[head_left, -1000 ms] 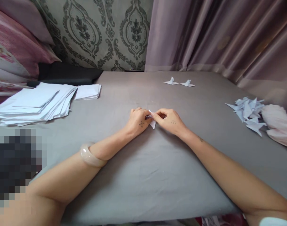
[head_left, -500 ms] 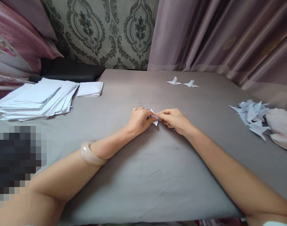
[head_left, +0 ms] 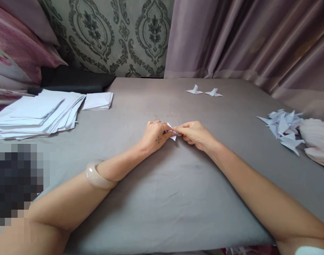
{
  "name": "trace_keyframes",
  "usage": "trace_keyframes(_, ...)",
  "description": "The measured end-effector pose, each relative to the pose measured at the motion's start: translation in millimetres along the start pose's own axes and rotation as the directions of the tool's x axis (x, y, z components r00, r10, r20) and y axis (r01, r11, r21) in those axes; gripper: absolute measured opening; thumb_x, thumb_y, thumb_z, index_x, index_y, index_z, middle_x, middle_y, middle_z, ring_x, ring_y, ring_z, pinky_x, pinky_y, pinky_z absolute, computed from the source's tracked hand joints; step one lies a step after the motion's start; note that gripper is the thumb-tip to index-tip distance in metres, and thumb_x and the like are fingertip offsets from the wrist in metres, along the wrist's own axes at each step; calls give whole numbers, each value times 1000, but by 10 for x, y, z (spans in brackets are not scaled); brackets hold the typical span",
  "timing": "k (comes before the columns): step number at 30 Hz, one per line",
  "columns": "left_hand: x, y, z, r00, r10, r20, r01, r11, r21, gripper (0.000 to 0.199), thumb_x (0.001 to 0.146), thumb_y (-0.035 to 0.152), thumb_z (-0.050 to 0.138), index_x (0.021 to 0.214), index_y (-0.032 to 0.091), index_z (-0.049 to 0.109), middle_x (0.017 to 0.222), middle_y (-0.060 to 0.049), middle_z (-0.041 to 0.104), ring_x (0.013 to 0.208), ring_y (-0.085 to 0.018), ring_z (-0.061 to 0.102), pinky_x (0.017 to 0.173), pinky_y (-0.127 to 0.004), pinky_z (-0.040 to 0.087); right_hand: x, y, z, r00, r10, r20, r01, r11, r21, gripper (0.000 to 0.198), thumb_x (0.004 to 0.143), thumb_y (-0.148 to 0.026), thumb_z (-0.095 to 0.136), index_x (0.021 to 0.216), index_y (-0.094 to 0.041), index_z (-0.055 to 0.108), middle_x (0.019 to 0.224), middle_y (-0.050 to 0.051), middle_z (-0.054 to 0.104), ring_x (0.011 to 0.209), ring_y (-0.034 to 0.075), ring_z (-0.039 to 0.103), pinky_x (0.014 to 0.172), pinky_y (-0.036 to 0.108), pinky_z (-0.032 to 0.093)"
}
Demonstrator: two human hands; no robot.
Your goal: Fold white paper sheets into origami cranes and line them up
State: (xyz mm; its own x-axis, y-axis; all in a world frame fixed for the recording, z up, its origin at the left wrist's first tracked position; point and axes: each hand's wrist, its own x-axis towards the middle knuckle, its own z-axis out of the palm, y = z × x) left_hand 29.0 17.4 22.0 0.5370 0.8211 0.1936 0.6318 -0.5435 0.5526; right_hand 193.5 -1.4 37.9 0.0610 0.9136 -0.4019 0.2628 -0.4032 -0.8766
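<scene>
Between my fingertips, over the middle of the grey-covered table (head_left: 162, 198), is a small folded white paper piece (head_left: 173, 138). My left hand (head_left: 157, 136) pinches it from the left, thumb and fingers pressed together. From the right, my right hand (head_left: 194, 134) grips its other side with thumb and forefinger. Pointed paper tips stick out above and below the fingers, and the rest of the piece is hidden. A pale bangle (head_left: 99, 176) circles my left forearm.
Two folded paper birds (head_left: 195, 90) stand at the back. At the right, a pile of folded paper pieces (head_left: 285, 124) lies beside a bunched pale cloth (head_left: 316, 140). Stacks of white paper (head_left: 39, 113) and smaller sheets (head_left: 98, 101) lie left, near a black item (head_left: 77, 79).
The whole view has shifted slightly. Both hands keep their pinch on the folded paper piece, with the fingers close together and barely moved.
</scene>
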Motion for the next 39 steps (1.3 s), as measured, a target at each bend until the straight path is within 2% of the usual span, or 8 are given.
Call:
trace_keyframes(6,-2,-17,10,1000,24,3,-24,999,27,17,89,30,57,83,24,72,82,-1,71,85,-20,57,84,-36,34,-22,-27,-15,999,42,23,-42,999,6,16,69,-20,67,57,-15,57,56,-1,53,38,2,31,32,18,15)
trace_keyframes(10,2,-24,18,1000,28,6,-28,999,41,17,89,31,56,87,25,72,85,-1,72,88,-20,57,84,-36,33,-31,-42,-19,999,27,20,-26,999,-28,16,68,-19,69,56,-16,58,50,-3,48,37,2,30,32,18,15)
trace_keyframes(15,1,-40,33,998,59,-4,-58,995,77,16,90,30,56,88,24,71,89,-1,73,89,-20,57,82,-35,32,7,-25,-19,993,106,57,-110,992,68,21,68,-16,66,52,-17,52,52,-3,49,36,1,29,30,18,12)
trace_keyframes(20,-5,-67,48,992,126,-22,-123,988,97,19,91,30,54,84,23,70,89,0,73,87,-18,58,81,-34,30,26,-3,-50,995,79,53,-82,995,54,21,68,-16,68,53,-16,53,51,-2,51,35,1,30,29,17,13)
trace_keyframes(27,3,-37,24,999,47,6,-47,998,44,18,90,28,55,83,24,70,85,1,72,82,-17,58,81,-34,32,37,-28,-86,976,133,170,-162,972,169,22,73,-15,66,56,-15,53,54,-3,49,35,-1,28,27,14,12)
trace_keyframes(34,11,-24,27,998,64,-7,-64,997,34,15,89,25,57,81,22,70,84,1,72,83,-17,59,82,-34,33,3,-27,-75,990,79,113,-84,996,41,20,74,-17,67,57,-13,57,54,-2,51,36,0,32,29,13,16)
trace_keyframes(39,14,-21,37,1000,14,-22,-13,1000,20,12,86,25,61,81,22,72,86,-1,73,83,-18,61,84,-33,37,-1,-18,-70,988,90,127,-97,994,48,19,74,-17,65,58,-13,56,56,-2,53,36,0,32,30,14,17)
